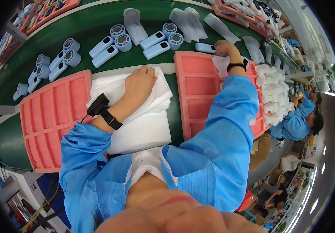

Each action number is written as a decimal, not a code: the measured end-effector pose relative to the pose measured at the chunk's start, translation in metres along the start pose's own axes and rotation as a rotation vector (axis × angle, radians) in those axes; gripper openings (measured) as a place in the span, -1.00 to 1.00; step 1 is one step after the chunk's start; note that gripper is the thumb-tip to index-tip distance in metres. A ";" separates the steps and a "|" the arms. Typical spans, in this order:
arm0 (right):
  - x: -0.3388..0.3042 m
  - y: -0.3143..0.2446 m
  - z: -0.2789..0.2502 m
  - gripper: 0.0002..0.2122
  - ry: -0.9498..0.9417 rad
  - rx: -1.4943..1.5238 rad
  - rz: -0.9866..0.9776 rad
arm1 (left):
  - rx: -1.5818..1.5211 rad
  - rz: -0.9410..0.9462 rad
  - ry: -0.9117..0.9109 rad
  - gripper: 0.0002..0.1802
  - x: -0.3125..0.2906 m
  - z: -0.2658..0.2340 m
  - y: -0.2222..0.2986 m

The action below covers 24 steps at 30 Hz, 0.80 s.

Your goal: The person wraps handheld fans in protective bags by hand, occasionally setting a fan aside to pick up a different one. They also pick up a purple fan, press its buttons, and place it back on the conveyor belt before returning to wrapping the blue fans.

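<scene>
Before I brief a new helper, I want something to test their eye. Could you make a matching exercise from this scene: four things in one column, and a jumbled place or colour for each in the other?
Column one
1. left hand
2. right hand
3. work surface
4. left tray

Column two
A. green
B. at the end of a light-blue device
C. pink
D. on the white sheets

Right pairs: 1-D, 2-B, 3-A, 4-C

Head-worn fisheye, looking down, close range
</scene>
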State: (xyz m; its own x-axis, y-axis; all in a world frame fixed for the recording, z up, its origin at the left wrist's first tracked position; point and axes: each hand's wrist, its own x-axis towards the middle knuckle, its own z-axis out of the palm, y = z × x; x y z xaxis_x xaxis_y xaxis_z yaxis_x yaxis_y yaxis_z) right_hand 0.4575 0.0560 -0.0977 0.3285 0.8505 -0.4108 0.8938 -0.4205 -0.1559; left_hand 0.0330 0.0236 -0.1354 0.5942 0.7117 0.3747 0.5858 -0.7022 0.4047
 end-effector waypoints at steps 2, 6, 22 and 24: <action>-0.009 0.029 -0.008 -0.55 0.110 0.003 -0.038 | -0.059 0.048 0.011 -0.78 0.000 -0.001 0.002; -0.037 -0.027 -0.056 -0.46 0.253 0.272 -0.163 | -0.660 -0.207 -0.202 -0.86 0.012 -0.026 -0.025; -0.184 -0.248 -0.015 -0.51 0.494 0.549 -1.238 | -1.337 -0.322 0.286 -0.88 0.017 -0.122 -0.003; -0.187 -0.250 -0.009 -0.49 0.597 0.542 -1.194 | -1.391 -0.322 0.363 -0.88 0.022 -0.125 -0.001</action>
State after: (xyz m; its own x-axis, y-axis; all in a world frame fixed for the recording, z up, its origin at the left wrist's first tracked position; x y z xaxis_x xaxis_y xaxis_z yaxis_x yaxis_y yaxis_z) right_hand 0.1753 0.0051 0.0262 -0.3218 0.7193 0.6157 0.5418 0.6732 -0.5032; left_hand -0.0233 0.0423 -0.0235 0.2528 0.9434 0.2147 -0.4514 -0.0812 0.8886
